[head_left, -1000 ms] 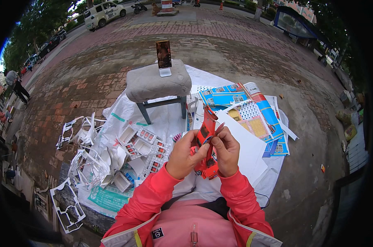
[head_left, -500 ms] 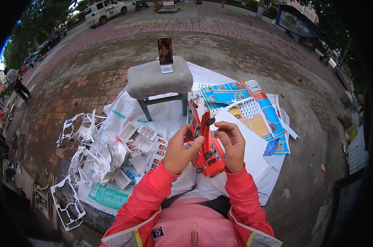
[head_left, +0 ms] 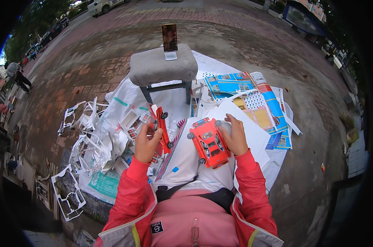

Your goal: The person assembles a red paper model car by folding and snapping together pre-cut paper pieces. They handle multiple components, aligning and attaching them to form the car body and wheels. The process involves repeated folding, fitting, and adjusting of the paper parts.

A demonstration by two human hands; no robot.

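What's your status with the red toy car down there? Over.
Left hand gripping red wheeled piece. Right hand open beside red toy car, contact unclear. Car on lap; white scraps heaped off left.

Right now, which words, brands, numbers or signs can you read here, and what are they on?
Dark patch on the pink top: lettering, which I won't copy.
White ground sheet: green print, too blurred to read.
Phone on the gray stool: screen details too small.
Blue printed sheets: any wording too small.
Red toy cars: no writing legible.
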